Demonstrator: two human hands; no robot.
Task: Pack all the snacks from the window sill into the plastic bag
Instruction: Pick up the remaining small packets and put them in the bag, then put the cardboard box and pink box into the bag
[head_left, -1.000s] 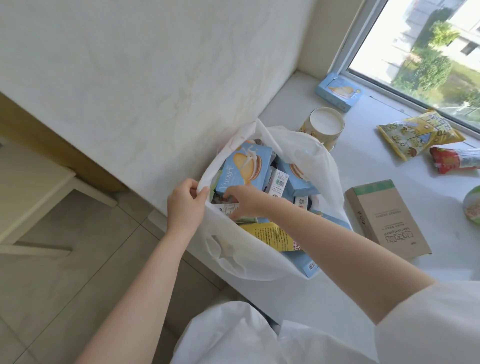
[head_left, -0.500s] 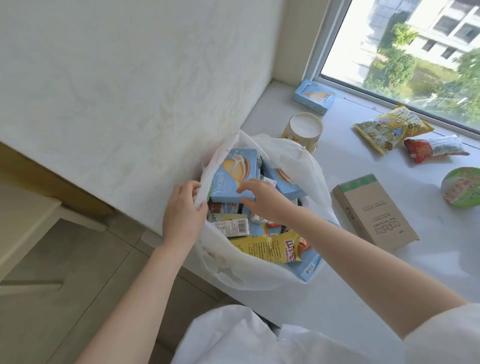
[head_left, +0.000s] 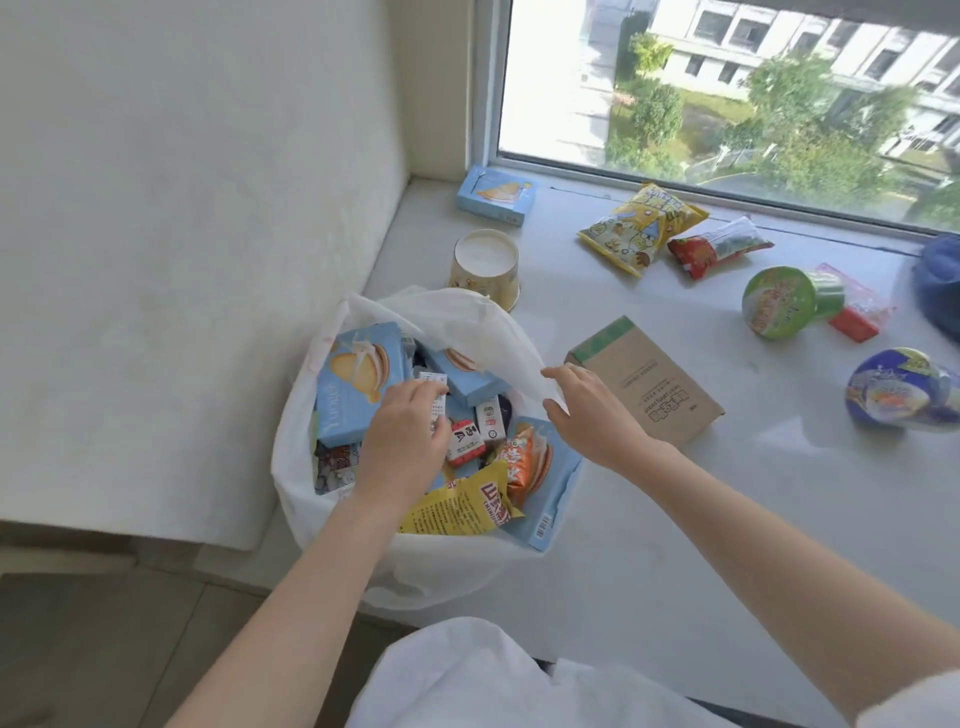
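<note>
Holding the rim of the plastic bag (head_left: 322, 499) wide with a pinching right hand (head_left: 587, 410), the left hand (head_left: 405, 441) grips a small packet (head_left: 435, 395) inside to make room.

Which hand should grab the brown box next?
The right hand, probably. It holds the plastic bag rim right beside the brown box, while the left hand is down inside the bag among the snacks.

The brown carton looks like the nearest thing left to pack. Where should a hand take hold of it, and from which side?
The brown carton lies flat on the sill, just past the right hand. Probably best to come from above and pinch across its two long edges near the middle, thumb on one side and fingers on the other: its flat face offers no hold.
</note>
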